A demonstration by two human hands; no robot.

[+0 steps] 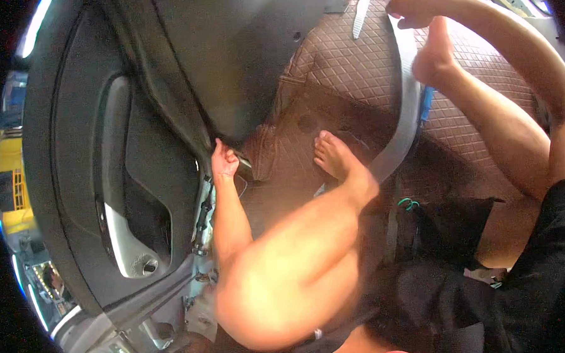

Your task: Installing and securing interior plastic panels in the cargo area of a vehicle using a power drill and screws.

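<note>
Left of the mat (pixel 347 63), the left hand (pixel 225 161) is beside the panel (pixel 239 52) with fingers curled, and at the mat's far side the right hand (pixel 417 6) bends near the strip (pixel 409 98) crossing the mat; I cannot tell whether either grips.

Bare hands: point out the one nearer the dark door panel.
The left hand, close by the door panel; the right hand is far across, near the right foot.

Glare washes the bent knee (pixel 256 297), seemingly blurred, while fisheye edges darken.
</note>
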